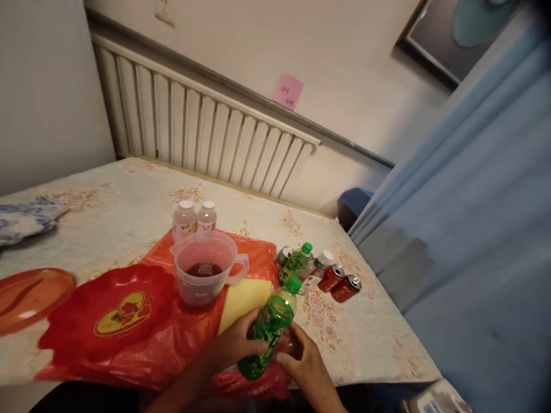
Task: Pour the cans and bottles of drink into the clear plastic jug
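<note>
A clear plastic drink bottle with a green label and green cap [275, 315] leans to the right at the table's front edge. My left hand [236, 344] is closed around its left side, the thumb lying across the label. On the bottle's other side my right hand [307, 364] is curled, thumb and fingers close to the label. Something clear and pinkish shows between those fingers, too indistinct to name. Behind my left hand lies a yellow sheet [243, 298]. A translucent measuring jug [202, 289] with dark liquid inside stands on a red plastic bag [189, 338].
Two clear white-capped bottles [185, 221] stand behind the jug. To the right, another green-capped bottle [295, 267], a white-capped bottle [322, 264] and red cans [346, 288] lie grouped. A red scalloped tray [81, 310] and an orange lid [30, 295] are left. A blue curtain [465, 229] hangs right.
</note>
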`<state>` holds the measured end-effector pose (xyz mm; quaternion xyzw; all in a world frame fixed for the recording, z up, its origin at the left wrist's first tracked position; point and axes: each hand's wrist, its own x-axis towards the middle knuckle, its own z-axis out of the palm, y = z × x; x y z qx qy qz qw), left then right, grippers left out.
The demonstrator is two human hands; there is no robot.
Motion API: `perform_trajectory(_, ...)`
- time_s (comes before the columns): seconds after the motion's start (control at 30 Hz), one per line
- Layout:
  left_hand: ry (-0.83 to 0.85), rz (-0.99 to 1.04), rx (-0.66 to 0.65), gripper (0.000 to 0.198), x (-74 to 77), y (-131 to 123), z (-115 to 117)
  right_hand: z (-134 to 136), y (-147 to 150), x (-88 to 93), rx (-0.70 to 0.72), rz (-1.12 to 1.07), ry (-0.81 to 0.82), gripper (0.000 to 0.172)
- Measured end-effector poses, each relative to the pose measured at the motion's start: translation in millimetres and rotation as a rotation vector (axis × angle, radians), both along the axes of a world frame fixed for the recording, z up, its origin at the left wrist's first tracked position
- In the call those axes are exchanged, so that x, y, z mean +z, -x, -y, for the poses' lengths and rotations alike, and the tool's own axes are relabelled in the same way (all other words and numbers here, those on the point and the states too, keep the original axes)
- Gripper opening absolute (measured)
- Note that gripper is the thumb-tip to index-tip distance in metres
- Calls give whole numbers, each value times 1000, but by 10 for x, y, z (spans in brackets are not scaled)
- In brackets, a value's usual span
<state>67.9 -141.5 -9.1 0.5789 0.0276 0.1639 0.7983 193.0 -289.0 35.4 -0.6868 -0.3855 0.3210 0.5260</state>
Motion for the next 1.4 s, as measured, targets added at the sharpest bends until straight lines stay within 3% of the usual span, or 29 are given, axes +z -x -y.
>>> perform_trajectory(0.23,-48,-40,64,71,90,-240,337,107,-108,-139,-81,105,16,35)
perform_trajectory(0.4,-95,-93,62,72,23,-382,516,230,-182,-300,-119,84,-24,34)
perform_trajectory(0.5,-209,-112,61,73,-43,-469,581,300,-255,-390,-178,80,-24,30)
perform_trajectory(0.57,-322,-183,128,74,-98,-503,585,344,-353,-433,-239,86,-42,29)
perform_trajectory(0.67,-581,-347,383,57,-194,-440,487,415,-599,-478,-375,139,-51,28)
perform_trajectory(0.77,-826,-462,664,36,-322,-205,266,484,-918,-532,-491,203,-56,28)
perform_trajectory(0.87,-1033,-537,815,26,-514,111,14,507,-1226,-617,-582,242,-75,31)
perform_trajectory(0.97,-1162,-604,880,26,-738,358,-161,454,-1471,-710,-683,336,-72,35)
perform_trajectory(1.1,-1297,-654,891,29,-940,470,-236,308,-1691,-796,-726,396,-76,36)
perform_trajectory(1.4,-1351,-728,878,31,-991,474,-233,-56,-1940,-947,-747,495,-131,38)
